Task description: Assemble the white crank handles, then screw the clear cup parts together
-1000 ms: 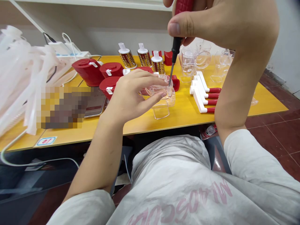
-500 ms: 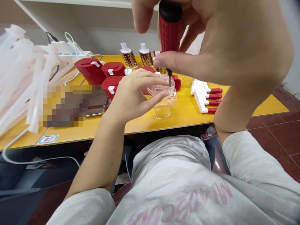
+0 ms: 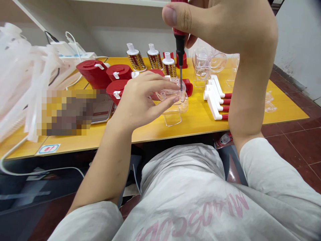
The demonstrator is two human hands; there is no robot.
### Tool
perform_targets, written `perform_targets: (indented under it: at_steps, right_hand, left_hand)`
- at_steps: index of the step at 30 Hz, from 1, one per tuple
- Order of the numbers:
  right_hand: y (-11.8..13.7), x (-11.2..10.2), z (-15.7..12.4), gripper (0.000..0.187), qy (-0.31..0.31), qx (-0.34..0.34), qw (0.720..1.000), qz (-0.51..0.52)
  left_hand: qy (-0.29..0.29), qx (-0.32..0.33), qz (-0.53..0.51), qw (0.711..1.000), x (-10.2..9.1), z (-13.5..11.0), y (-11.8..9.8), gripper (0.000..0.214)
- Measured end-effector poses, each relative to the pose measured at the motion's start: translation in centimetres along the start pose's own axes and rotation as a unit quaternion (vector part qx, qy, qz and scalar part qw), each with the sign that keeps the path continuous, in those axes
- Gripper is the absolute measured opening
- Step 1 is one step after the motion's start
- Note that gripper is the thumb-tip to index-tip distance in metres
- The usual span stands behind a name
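Pinching a clear plastic housing (image 3: 172,97), likely light and slippery, by its sides, the left hand (image 3: 140,97) steadied it with curled fingers while the right hand (image 3: 220,23) pressed its fingers round a screwdriver (image 3: 180,57).

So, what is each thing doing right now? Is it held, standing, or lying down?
Left hand, curled around the housing.
Curved clear plastic housing, held tilted.
Right hand, gripping the screwdriver.
Red-handled steel screwdriver, upright, tip at the housing.
Three perforated steel grater drums with white caps, standing upright.
Square clear plastic cup, standing.
White plastic bars with red grips, lying side by side.
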State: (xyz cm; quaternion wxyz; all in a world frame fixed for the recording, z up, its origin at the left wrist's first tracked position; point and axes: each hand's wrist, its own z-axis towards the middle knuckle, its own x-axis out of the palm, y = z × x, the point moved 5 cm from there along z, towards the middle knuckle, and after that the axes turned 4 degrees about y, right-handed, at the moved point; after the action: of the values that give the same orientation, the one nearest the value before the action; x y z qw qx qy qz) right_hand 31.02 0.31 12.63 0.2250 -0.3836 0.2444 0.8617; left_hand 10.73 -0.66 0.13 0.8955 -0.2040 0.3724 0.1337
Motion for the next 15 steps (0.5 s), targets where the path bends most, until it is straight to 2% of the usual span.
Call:
perform_targets:
  at_steps: [5, 11, 15]
  right_hand:
    - [-0.83, -0.02, -0.03, 0.04, -0.005, -0.011, 0.999, 0.047]
    - [-0.72, 0.51, -0.07, 0.025, 0.016, -0.017, 0.993, 0.112]
    - [-0.97, 0.81, 0.13, 0.027, 0.022, -0.009, 0.992, 0.125]
  left_hand:
    - [-0.001, -0.001, -0.002, 1.0, -0.02, 0.0, -0.04, 0.034]
    - [-0.003, 0.004, -0.005, 1.0, -0.08, -0.01, -0.13, 0.027]
    - [-0.002, 0.001, -0.012, 1.0, -0.09, 0.0, -0.11, 0.026]
